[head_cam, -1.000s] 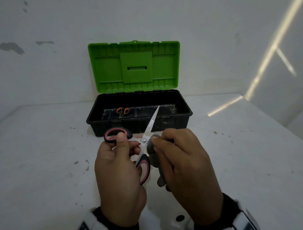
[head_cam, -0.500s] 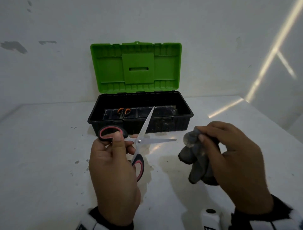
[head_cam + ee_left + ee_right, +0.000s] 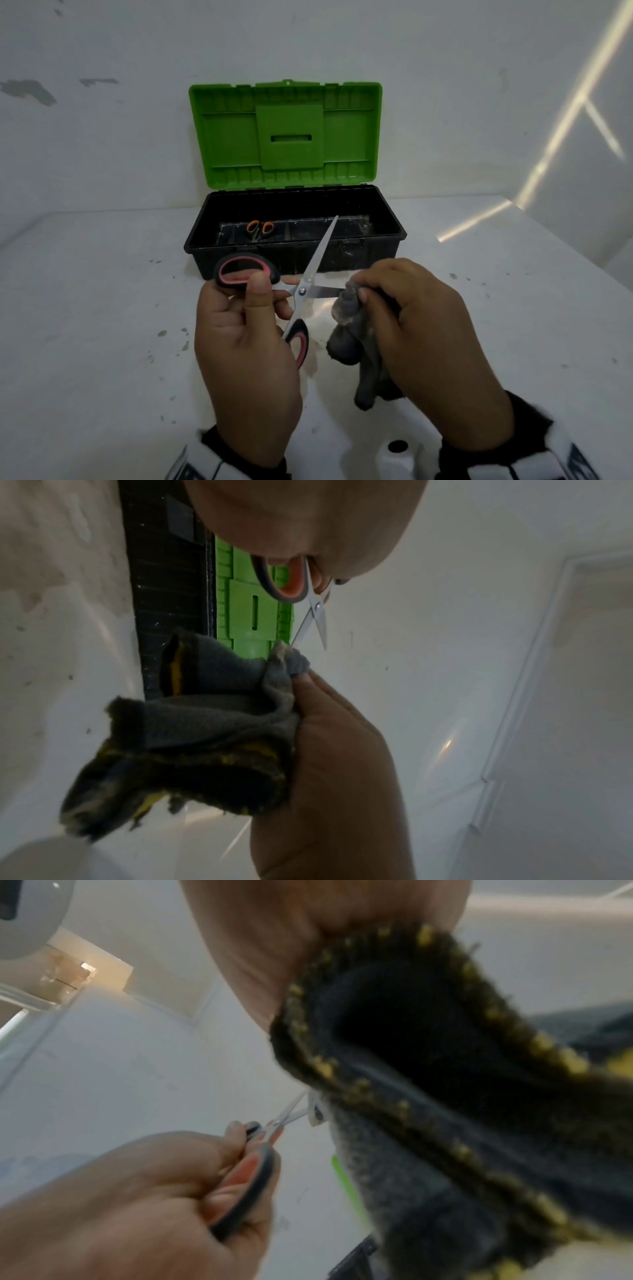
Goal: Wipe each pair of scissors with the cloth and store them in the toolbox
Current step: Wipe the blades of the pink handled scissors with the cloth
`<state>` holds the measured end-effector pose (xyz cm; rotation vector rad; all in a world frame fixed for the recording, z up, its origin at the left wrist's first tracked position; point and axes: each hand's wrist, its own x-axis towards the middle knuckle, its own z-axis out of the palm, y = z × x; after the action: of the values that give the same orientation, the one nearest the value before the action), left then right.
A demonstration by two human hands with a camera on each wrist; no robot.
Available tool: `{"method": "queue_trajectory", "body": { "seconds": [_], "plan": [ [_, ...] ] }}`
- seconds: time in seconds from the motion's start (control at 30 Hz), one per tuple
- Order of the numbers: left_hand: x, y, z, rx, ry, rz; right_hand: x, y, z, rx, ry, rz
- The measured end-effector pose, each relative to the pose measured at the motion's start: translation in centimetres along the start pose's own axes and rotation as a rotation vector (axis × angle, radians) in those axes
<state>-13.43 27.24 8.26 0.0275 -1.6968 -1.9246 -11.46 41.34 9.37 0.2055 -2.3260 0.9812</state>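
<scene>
Nearest the camera, two hands work one pair of scissors with a cloth.

Left hand (image 3: 245, 339) has its thumb and fingers curled round the pink-and-black handles of the scissors (image 3: 301, 291), which it holds above the desk (image 3: 85, 325) with the blades spread wide; one blade points right, the other up toward the box. Right hand (image 3: 421, 329) is bunched tight on the grey cloth (image 3: 349, 329), pinching a fold over the tip of the right-pointing blade. Steel blades look stiff, slick and sharp, so the handles are probably the safe hold; the cloth is soft and limp and should fold round an edge. Beyond stands one toolbox (image 3: 390, 222), lid up, with a second, small orange-handled pair (image 3: 259, 229) lying inside. Two pairs, one cloth, one box.
</scene>
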Motion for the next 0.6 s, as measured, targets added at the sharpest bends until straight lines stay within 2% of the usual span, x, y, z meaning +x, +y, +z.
{"method": "queue_trajectory", "body": {
  "seconds": [0.17,0.47,0.6],
  "plan": [
    [0.1,0.2,0.2,0.015,-0.022,0.006,0.0,-1.0,0.9,-0.080,0.062,-0.090],
    [0.7,0.4,-0.4,-0.015,-0.062,-0.117,-0.8,2.9,-2.0,-0.123,-0.051,0.054],
    [2.1,0.8,-1.1,-0.002,-0.170,-0.189,-1.0,4.0,-4.7,-0.028,-0.030,0.134]
  ]
}}
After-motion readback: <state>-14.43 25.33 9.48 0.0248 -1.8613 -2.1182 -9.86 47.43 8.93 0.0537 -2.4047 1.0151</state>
